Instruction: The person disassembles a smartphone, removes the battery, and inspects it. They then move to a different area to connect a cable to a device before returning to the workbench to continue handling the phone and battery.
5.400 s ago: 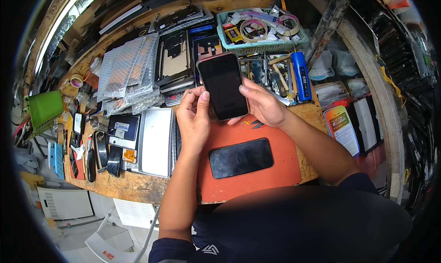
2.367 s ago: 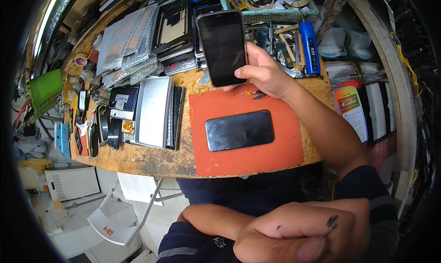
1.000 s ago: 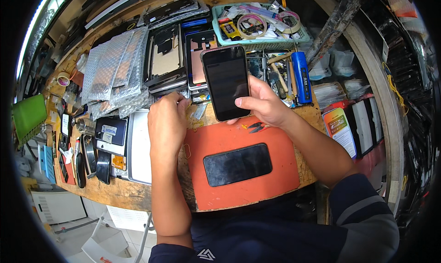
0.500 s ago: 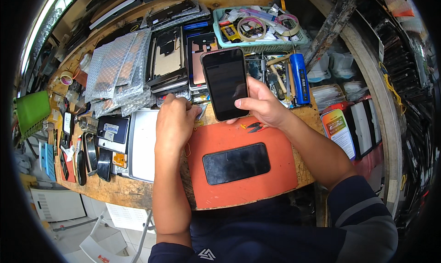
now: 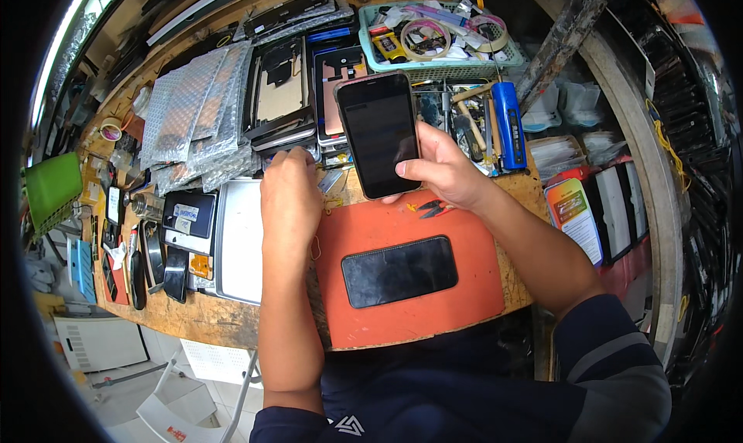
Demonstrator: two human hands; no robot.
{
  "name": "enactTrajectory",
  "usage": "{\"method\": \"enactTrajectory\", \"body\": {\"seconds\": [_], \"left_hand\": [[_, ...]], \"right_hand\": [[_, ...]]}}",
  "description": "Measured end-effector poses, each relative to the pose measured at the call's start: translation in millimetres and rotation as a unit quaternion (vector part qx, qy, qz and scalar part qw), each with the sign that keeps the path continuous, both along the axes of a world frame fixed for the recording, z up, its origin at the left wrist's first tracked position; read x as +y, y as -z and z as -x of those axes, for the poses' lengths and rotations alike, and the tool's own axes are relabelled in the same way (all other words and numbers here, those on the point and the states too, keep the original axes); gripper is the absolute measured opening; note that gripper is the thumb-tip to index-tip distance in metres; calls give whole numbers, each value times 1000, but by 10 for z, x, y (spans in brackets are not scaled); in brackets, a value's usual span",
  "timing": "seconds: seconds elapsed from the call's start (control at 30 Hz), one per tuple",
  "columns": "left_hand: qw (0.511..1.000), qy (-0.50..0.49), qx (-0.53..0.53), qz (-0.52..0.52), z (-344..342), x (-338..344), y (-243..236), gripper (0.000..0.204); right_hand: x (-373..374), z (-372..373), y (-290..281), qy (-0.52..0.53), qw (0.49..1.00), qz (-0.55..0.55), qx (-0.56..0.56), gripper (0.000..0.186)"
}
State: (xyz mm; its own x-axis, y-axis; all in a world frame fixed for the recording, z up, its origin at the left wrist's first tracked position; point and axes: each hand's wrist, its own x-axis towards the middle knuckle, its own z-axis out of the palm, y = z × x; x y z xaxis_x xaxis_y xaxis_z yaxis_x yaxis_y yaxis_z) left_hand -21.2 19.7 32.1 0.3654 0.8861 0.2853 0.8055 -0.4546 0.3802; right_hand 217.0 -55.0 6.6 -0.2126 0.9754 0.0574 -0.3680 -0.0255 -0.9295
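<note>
In my right hand [image 5: 445,172] a black phone [image 5: 378,133] stands tilted, screen up, my thumb on its lower screen. My left hand [image 5: 290,195] is curled just left of that phone, beside the metal tray [image 5: 236,234]; its fingertips are hidden, so what they hold I cannot make out. A second dark phone [image 5: 399,271] lies crosswise on the orange mat [image 5: 402,323]. Small pliers [image 5: 432,209] sit at the mat's far edge, behind that phone.
Behind are bubble-wrap packs [image 5: 193,110], stacked device parts [image 5: 282,87], a green basket [image 5: 441,63], loose tools [image 5: 472,125] and a blue cylindrical tool [image 5: 507,125]. Small devices [image 5: 186,226] crowd the wooden bench's [image 5: 178,323] left. A post [image 5: 557,48] rises at the right.
My left hand has let go of the held phone since 5.4 seconds ago, dropped low, then returned beside it. Over the last half second both hands and that phone shifted slightly up.
</note>
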Motion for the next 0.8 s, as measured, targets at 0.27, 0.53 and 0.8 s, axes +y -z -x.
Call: {"method": "enactTrajectory", "body": {"seconds": [0.27, 0.53, 0.8], "left_hand": [[1000, -10, 1, 4, -33, -2, 58, 23], [1000, -7, 13, 8, -47, -3, 62, 20], [994, -13, -33, -108, -38, 44, 68, 11]], "right_hand": [[4, 17, -5, 6, 1000, 2, -4, 52], [-6, -10, -3, 1, 1000, 1, -3, 51], [-18, 21, -5, 17, 1000, -1, -6, 51]]}}
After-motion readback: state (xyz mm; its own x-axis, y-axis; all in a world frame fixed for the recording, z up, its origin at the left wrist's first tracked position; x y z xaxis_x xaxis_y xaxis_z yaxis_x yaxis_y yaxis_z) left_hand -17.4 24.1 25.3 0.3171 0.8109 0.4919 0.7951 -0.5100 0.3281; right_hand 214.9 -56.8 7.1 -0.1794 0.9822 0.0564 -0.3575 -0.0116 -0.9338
